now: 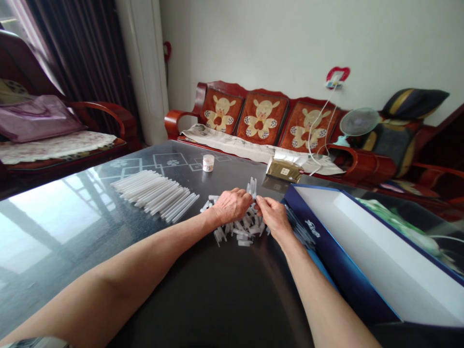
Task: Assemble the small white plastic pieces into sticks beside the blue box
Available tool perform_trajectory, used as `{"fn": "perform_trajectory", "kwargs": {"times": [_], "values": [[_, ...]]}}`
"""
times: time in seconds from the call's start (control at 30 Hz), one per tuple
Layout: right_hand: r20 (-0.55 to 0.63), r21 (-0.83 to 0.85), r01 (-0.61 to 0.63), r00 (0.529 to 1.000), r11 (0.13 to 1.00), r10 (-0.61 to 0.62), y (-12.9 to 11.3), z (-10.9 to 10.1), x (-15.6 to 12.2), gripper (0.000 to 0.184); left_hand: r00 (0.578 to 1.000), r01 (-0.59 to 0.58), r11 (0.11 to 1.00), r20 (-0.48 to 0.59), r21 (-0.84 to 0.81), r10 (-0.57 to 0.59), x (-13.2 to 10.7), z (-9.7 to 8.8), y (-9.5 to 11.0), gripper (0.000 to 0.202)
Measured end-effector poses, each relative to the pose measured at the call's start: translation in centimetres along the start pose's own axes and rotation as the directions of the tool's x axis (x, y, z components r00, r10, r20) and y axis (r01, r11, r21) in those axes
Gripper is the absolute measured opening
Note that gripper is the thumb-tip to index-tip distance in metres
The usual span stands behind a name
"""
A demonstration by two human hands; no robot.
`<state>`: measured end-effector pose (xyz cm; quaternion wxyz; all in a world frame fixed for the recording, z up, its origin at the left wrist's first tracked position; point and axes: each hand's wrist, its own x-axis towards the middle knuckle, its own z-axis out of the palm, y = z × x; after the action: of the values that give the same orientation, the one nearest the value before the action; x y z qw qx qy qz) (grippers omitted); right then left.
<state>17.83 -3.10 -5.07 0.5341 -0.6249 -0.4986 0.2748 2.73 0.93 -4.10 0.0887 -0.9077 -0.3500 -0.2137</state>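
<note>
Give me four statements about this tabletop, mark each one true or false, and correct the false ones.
1. The left hand is over a heap of clear plastic pieces. True.
2. The small white jar stands inside the blue box. False: it stands on the dark glass table, beyond the hands.
3. A fanned row of white tubes lies left of the heap. True.
4. The right hand holds a gold foil packet. False: its fingers are at the heap; the packet lies at the table's far edge.

Left arm (126,261) and right arm (319,295) outstretched, left hand (231,205) palm down, right hand (274,218) angled inward, fingers (261,203) nearly meeting
</note>
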Motion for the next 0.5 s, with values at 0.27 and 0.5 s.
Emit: {"fn": "perform_trajectory", "kwargs": {"times": [0.27, 0.5], "values": [[0.079, 0.182, -0.093, 0.994, 0.979, 0.08, -0.97, -0.04, -0.31, 0.04, 1.0, -0.004, 1.0, -0.005, 0.002, 0.004, -0.06, 0.03, -0.07, 0.035], [-0.001, -0.001, -0.028, 1.0, 1.0, 0.028, -0.29, -0.05, -0.04, 0.044, 1.0, 0.005, 1.0, 0.008, -0.011, -0.005, -0.08, -0.22, 0.06, 0.037]]}}
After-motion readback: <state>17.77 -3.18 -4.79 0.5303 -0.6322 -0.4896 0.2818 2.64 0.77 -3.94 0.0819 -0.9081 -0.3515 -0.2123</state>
